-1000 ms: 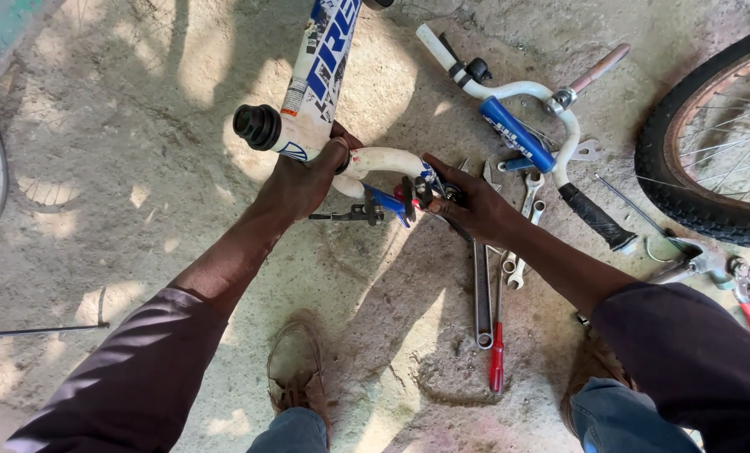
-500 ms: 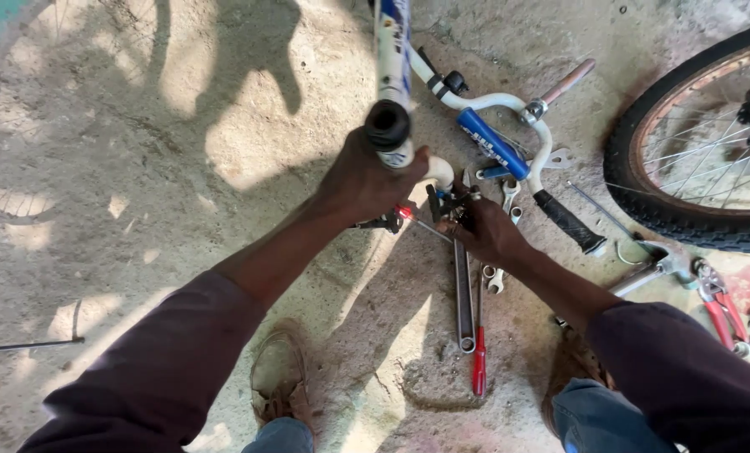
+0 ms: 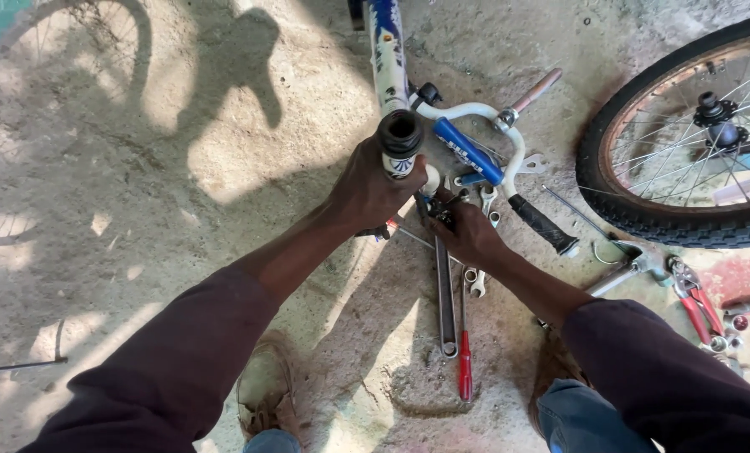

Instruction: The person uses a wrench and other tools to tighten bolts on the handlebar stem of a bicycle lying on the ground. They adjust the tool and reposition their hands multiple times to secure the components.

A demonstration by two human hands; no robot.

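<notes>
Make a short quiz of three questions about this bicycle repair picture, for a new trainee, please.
1. True or false: the left hand grips the white bicycle frame just below the open black tube end.
2. Where does the red-handled screwdriver lie? A) on the ground between the person's knees B) inside the wheel C) in the right hand
3. Which long tool lies beside the screwdriver?

Key
1. True.
2. A.
3. A long metal wrench, flat on the ground.
</notes>
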